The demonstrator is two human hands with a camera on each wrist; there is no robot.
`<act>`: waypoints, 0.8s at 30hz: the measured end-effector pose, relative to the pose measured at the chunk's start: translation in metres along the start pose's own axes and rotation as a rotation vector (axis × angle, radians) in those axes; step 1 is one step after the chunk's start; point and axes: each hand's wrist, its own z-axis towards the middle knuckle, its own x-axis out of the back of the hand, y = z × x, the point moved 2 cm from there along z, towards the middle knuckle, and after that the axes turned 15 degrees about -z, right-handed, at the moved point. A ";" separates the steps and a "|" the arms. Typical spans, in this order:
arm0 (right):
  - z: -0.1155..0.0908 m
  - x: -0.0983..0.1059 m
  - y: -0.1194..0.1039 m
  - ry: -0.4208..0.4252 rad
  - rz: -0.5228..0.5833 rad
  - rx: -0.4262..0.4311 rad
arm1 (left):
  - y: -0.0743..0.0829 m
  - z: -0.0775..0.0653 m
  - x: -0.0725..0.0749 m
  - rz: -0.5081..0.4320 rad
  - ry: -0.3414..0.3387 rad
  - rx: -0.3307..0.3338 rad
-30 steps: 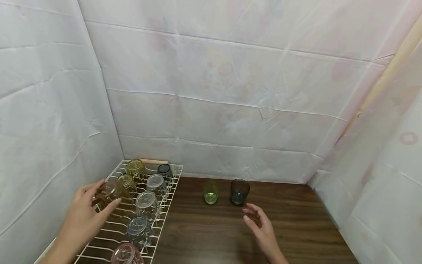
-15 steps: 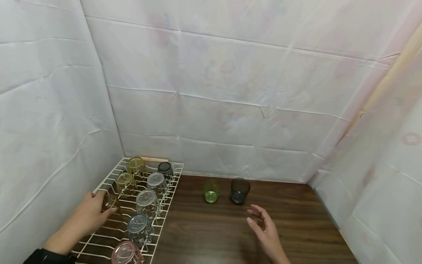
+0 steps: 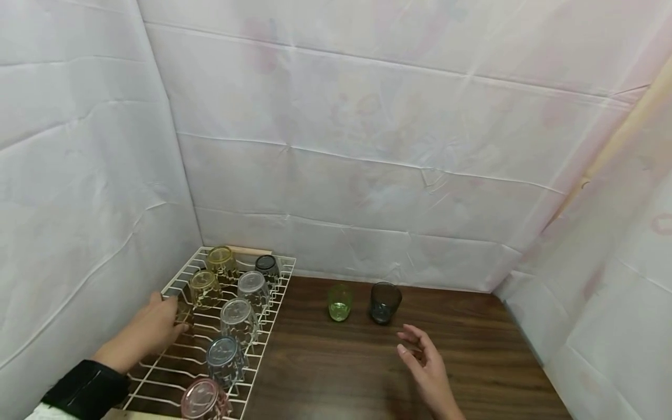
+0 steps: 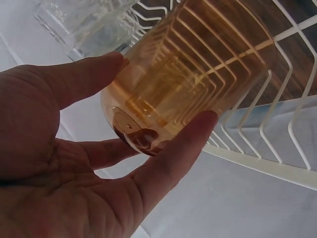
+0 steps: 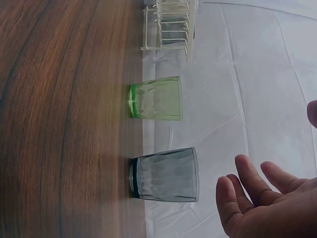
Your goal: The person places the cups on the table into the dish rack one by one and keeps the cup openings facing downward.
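My left hand [image 3: 152, 328] grips an amber drinking glass [image 4: 188, 74] near its base, thumb on one side and fingers on the other. The glass is mouth-down at the left side of a white wire rack [image 3: 270, 335]; in the head view the hand hides most of it. My right hand [image 3: 427, 367] hovers over the wooden table with loosely bent fingers and holds nothing. Nearest to it stands an upright dark grey glass [image 5: 168, 176], apart from the fingers. An upright green glass [image 5: 158, 99] is beside that one.
Upside-down glasses share the rack: two yellow ones [image 3: 205, 289], a dark one [image 3: 268, 267], clear ones [image 3: 237, 318], a blue one [image 3: 224, 357] and a pink one [image 3: 202, 399]. White sheeting [image 3: 341, 175] walls the back and sides. The brown table [image 3: 325, 373] lies right of the rack.
My left hand has lowered the amber glass onto the rack and shifted slightly away toward the rack's back, still holding it. The right hand has drawn slightly away from the grey glass.
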 end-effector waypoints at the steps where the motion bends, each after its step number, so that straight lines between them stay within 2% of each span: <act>1: 0.000 0.000 0.000 0.003 -0.001 -0.001 | 0.000 0.001 0.000 0.002 -0.003 0.001; 5: -0.001 0.001 0.000 0.009 -0.001 -0.001 | 0.001 0.002 0.001 -0.001 -0.001 0.008; 13: -0.004 0.000 0.001 0.032 -0.002 0.004 | 0.000 0.004 0.005 -0.042 0.048 0.009; 19: -0.005 0.000 0.002 0.025 -0.004 0.019 | -0.002 0.012 0.002 -0.067 0.068 0.023; 24: -0.007 0.001 0.002 0.037 -0.011 0.033 | -0.008 0.018 -0.001 -0.054 0.103 0.009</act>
